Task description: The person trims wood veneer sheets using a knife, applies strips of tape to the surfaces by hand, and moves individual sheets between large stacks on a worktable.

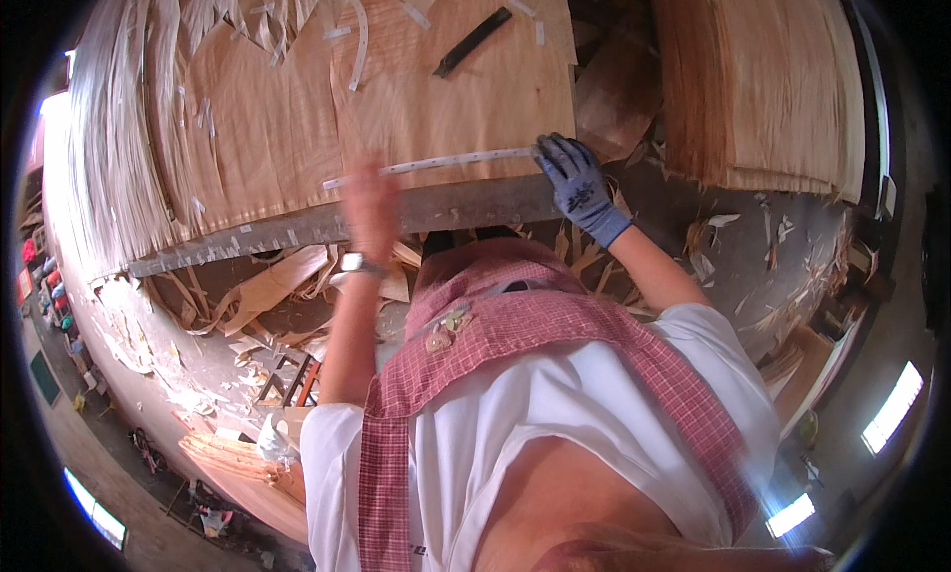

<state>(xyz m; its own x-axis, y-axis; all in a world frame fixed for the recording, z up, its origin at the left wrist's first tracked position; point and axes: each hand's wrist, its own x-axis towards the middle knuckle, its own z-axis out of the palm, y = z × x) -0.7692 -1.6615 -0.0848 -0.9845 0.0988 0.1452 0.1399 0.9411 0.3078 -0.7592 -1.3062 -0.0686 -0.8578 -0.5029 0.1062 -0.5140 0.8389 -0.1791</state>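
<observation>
A white strip of perforated tape (456, 161) runs across the near edge of a wood veneer sheet (446, 106). My right hand (578, 184), in a blue-grey glove with dark fingertips, has its fingers closed at the strip's right end. My bare left hand (372, 208) is over the strip's left part, smeared by motion, so its fingers cannot be made out. A dark, narrow bar-shaped tool (473, 42) lies on the veneer farther away. Another perforated tape piece (359, 37) curves over the sheet, with several short tape bits around it.
Under the veneer shows the grey edge of the worktable (446, 206). To the right stands a thick veneer stack (763, 87). Torn veneer scraps (282, 290) litter the floor below the table, and ragged layered sheets (109, 146) hang at the left.
</observation>
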